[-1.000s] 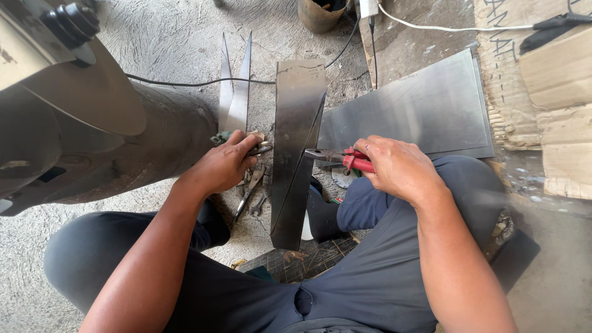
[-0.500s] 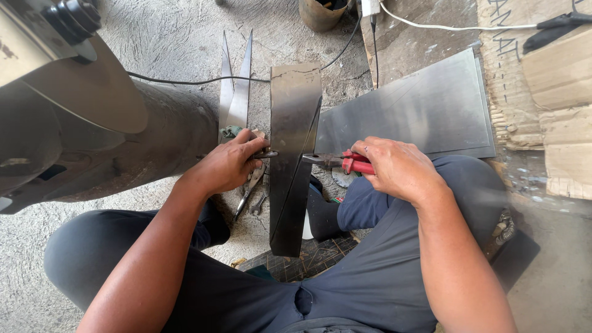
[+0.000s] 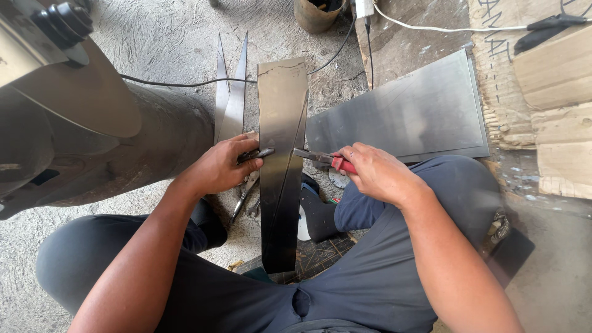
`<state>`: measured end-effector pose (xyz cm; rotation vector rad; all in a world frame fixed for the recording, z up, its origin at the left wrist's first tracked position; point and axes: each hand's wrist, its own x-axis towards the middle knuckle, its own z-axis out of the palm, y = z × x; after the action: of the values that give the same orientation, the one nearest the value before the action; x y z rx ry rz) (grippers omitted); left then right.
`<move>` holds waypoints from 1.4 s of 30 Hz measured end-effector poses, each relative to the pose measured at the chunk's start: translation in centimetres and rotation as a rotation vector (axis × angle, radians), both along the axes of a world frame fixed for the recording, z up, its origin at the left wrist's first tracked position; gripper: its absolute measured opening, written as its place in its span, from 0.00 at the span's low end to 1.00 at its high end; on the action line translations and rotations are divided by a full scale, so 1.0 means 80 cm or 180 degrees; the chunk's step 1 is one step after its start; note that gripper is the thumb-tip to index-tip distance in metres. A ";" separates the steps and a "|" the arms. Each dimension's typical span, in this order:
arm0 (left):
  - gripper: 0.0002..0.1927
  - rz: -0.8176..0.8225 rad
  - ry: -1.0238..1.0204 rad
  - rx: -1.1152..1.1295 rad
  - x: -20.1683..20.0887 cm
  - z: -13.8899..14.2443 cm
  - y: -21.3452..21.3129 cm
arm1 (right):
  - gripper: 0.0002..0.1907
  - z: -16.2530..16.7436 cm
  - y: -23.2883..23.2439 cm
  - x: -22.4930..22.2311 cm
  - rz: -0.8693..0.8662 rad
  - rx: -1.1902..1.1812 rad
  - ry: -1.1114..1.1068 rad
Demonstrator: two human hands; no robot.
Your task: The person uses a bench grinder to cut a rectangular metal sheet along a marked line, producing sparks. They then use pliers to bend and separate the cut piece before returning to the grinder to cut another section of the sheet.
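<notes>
We grip dark pliers [image 3: 256, 154] in our left hand [image 3: 219, 166] and red-handled pliers [image 3: 325, 160] in our right hand [image 3: 376, 172], pinching opposite edges of the long metal strip [image 3: 282, 160] standing over the concrete floor [image 3: 160, 43] between our knees.

Dull grey sheet-metal strip [image 3: 282, 166]; rough, prob. concrete floor [image 3: 154, 43].

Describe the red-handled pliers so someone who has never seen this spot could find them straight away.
Start at the long dark metal strip standing lengthwise between the seated person's knees. The right hand holds the pliers against the strip's right edge, about halfway up. Their red grips set them apart from the dark tool in the left hand and the bare metal tools on the floor.
</notes>
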<state>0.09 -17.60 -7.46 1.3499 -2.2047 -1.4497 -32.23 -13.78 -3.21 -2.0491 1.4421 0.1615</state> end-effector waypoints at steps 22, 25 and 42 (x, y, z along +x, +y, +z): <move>0.36 0.0158 -0.1256 0.0683 0.007 0.004 -0.013 | 0.13 -0.025 -0.007 0.048 -0.0423 0.0197 0.0431; 0.32 0.0148 -0.1490 0.0302 -0.013 0.002 0.002 | 0.14 -0.032 0.001 0.056 -0.0611 0.0392 0.0441; 0.24 0.0556 -0.1948 0.0106 -0.057 -0.008 0.028 | 0.15 -0.040 0.014 0.073 -0.0917 0.0753 0.0410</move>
<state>-4.46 -15.33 -8.09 2.1642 -2.3024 -1.1140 -26.42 -12.67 -6.40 -1.6485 1.6918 0.3319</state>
